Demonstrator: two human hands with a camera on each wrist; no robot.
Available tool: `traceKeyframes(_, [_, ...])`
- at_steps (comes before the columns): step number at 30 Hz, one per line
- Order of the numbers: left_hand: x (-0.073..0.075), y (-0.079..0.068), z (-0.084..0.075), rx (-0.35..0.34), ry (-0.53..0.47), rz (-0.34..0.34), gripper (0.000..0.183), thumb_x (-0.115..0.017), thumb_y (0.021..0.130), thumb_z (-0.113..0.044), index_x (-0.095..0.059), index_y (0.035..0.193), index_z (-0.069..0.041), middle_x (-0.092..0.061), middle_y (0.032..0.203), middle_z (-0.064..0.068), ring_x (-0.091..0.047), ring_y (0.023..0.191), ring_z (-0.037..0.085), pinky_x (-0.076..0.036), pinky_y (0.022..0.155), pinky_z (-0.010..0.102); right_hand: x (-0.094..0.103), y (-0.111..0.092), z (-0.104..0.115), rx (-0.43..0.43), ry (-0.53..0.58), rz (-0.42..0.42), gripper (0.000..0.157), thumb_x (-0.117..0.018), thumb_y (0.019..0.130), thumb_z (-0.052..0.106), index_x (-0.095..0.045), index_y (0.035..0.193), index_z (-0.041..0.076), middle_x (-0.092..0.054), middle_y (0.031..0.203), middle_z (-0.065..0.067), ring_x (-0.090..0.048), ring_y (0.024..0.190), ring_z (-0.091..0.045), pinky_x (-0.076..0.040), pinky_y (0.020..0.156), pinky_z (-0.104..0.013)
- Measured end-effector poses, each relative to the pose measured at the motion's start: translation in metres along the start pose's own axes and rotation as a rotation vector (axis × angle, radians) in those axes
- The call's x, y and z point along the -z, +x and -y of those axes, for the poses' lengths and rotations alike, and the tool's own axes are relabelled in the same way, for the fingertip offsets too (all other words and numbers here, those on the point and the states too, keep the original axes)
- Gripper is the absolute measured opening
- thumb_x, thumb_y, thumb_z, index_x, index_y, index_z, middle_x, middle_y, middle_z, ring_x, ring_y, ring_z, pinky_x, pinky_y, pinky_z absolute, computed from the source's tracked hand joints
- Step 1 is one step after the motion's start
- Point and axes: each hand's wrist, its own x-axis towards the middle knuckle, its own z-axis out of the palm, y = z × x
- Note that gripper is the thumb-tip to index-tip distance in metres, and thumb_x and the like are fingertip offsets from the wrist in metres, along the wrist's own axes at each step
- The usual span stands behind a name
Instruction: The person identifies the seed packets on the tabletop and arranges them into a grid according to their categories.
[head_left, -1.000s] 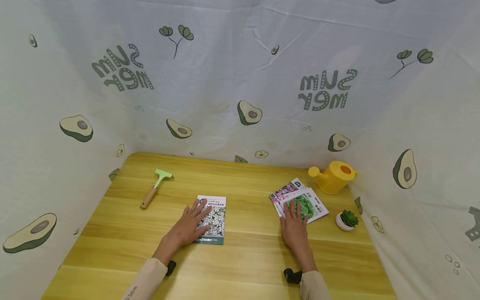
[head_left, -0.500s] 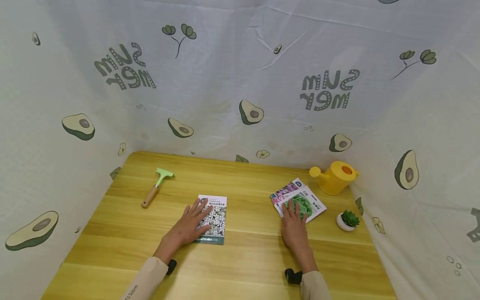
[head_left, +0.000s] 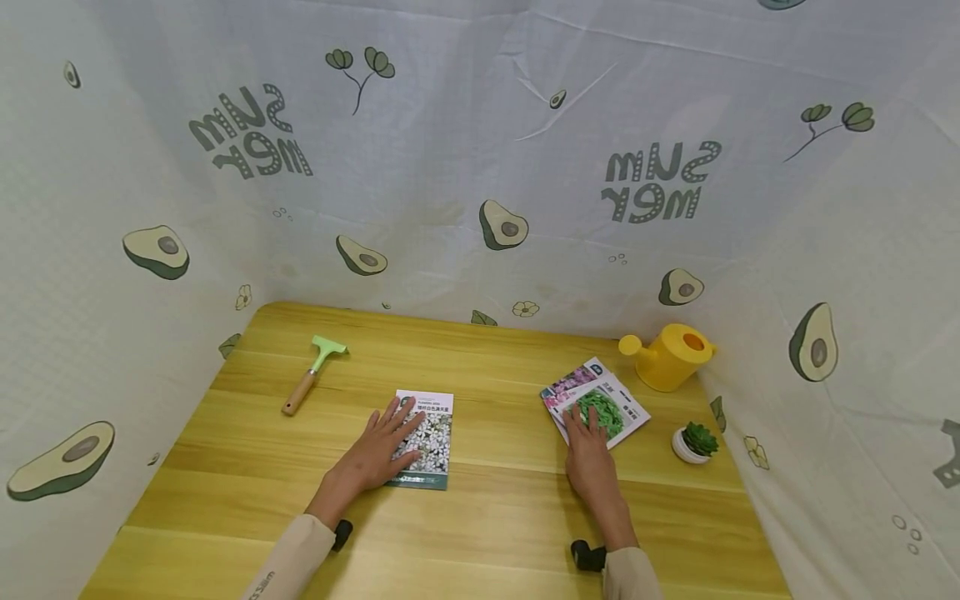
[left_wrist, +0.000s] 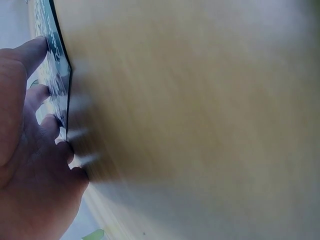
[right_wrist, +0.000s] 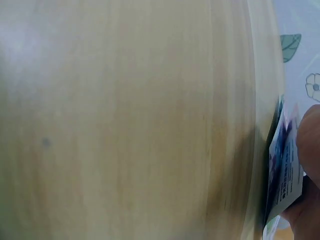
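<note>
White cloth printed with avocados (head_left: 504, 225) hangs around a wood-grain desk (head_left: 502, 467), where seed packets lie under both hands. On the right side, the green-leaf packet (head_left: 617, 414) lies partly over the pink-flower packet (head_left: 570, 383), with the right hand (head_left: 590, 467) on its near left part. This is where the change is: over the last second its far right corner has drawn in towards the hand, while the pink one beneath has hardly moved. In the right wrist view, a printed face shows at a slant above the desk, so the top packet may be starting to tilt or lift. That suggests the work now lies with this packet, though it has not been parted from the other. The right thumb's hold is hidden, so I cannot tell whether those fingers pinch it or merely press. The left hand (head_left: 375, 454) has not shifted; its fingers are spread, resting on the white-flower packet (head_left: 433, 442), which lies flat. Beyond the right-hand packets stand a yellow watering can (head_left: 666, 360) and a potted plant (head_left: 694, 442); far left lies a garden tool (head_left: 312, 372).
</note>
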Motion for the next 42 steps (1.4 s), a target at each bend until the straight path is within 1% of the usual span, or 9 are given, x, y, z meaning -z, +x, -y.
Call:
traceKeyframes(3, [0.0, 0.0, 0.0, 0.0, -0.005, -0.002, 0.07, -0.065, 0.109, -0.038, -0.038, 0.169, -0.015, -0.022, 0.179, 0.013, -0.012, 0.165, 0.043, -0.014, 0.128, 0.071, 0.0, -0.001, 0.001, 0.007, 0.051, -0.029, 0.049, -0.048, 0.104, -0.015, -0.052, 0.153, -0.011, -0.048, 0.16, -0.03, -0.035, 0.152, -0.057, -0.035, 0.113, -0.079])
traceKeyframes(8, [0.001, 0.0, 0.0, 0.003, 0.0, 0.001, 0.071, -0.065, 0.109, -0.039, -0.038, 0.169, -0.015, -0.021, 0.179, 0.013, -0.011, 0.165, 0.043, -0.014, 0.128, 0.071, -0.001, -0.002, 0.002, 0.019, 0.103, -0.054, 0.052, -0.049, 0.102, -0.018, -0.05, 0.153, -0.013, -0.047, 0.16, -0.03, -0.041, 0.151, -0.051, -0.031, 0.115, -0.078])
traceKeyframes(15, [0.0, -0.001, 0.0, -0.003, -0.002, -0.005, 0.071, -0.065, 0.109, -0.038, -0.038, 0.169, -0.014, -0.022, 0.179, 0.014, -0.012, 0.165, 0.043, -0.014, 0.127, 0.071, -0.003, -0.002, 0.003, 0.069, 0.129, -0.101, 0.05, -0.049, 0.101, -0.017, -0.052, 0.152, -0.013, -0.05, 0.158, -0.029, -0.045, 0.148, -0.051, -0.034, 0.114, -0.077])
traceKeyframes(18, [-0.001, -0.001, 0.001, -0.004, -0.003, -0.004, 0.071, -0.065, 0.109, -0.039, -0.037, 0.17, -0.014, -0.021, 0.179, 0.014, -0.011, 0.165, 0.043, -0.014, 0.127, 0.071, -0.004, -0.002, 0.004, 0.096, 0.11, -0.1, 0.047, -0.048, 0.103, -0.015, -0.054, 0.15, -0.012, -0.052, 0.157, -0.03, -0.047, 0.147, -0.052, -0.034, 0.115, -0.076])
traceKeyframes(23, [-0.002, -0.001, 0.001, -0.004, -0.003, -0.007, 0.071, -0.065, 0.109, -0.039, -0.037, 0.17, -0.015, -0.021, 0.179, 0.013, -0.011, 0.165, 0.043, -0.013, 0.128, 0.071, -0.007, -0.001, 0.006, 0.091, 0.08, -0.069, 0.042, -0.05, 0.107, -0.009, -0.058, 0.149, -0.01, -0.054, 0.156, -0.028, -0.047, 0.148, -0.05, -0.033, 0.119, -0.072])
traceKeyframes(30, [-0.001, -0.001, 0.002, -0.011, -0.001, -0.017, 0.071, -0.065, 0.109, -0.038, -0.038, 0.169, -0.014, -0.022, 0.178, 0.014, -0.013, 0.165, 0.044, -0.015, 0.127, 0.072, -0.009, 0.001, 0.005, 0.097, 0.116, -0.083, 0.039, -0.062, 0.106, -0.001, -0.062, 0.144, -0.01, -0.054, 0.156, -0.028, -0.043, 0.151, -0.048, -0.03, 0.12, -0.073])
traceKeyframes(36, [0.001, -0.001, -0.001, -0.019, -0.003, -0.023, 0.07, -0.066, 0.108, -0.036, -0.039, 0.169, -0.012, -0.024, 0.178, 0.016, -0.014, 0.164, 0.046, -0.015, 0.126, 0.074, -0.007, 0.009, -0.002, 0.04, 0.138, -0.109, 0.054, -0.067, 0.106, 0.008, -0.051, 0.153, -0.013, -0.039, 0.165, -0.033, -0.03, 0.157, -0.052, -0.024, 0.122, -0.075])
traceKeyframes(39, [0.005, -0.002, -0.005, -0.029, -0.024, -0.023, 0.069, -0.067, 0.108, -0.033, -0.042, 0.167, -0.008, -0.026, 0.176, 0.022, -0.015, 0.163, 0.05, -0.015, 0.124, 0.076, -0.005, 0.014, -0.007, -0.021, 0.102, -0.115, 0.064, -0.067, 0.107, 0.016, -0.042, 0.156, -0.017, -0.027, 0.169, -0.038, -0.019, 0.159, -0.056, -0.019, 0.122, -0.077])
traceKeyframes(42, [0.011, -0.002, -0.012, -0.028, -0.041, -0.004, 0.067, -0.067, 0.108, -0.029, -0.042, 0.165, -0.004, -0.027, 0.175, 0.025, -0.016, 0.162, 0.053, -0.014, 0.123, 0.077, -0.004, 0.015, -0.011, -0.099, 0.065, -0.077, 0.075, -0.063, 0.11, 0.025, -0.031, 0.158, -0.021, -0.014, 0.171, -0.04, -0.009, 0.161, -0.057, -0.012, 0.123, -0.079])
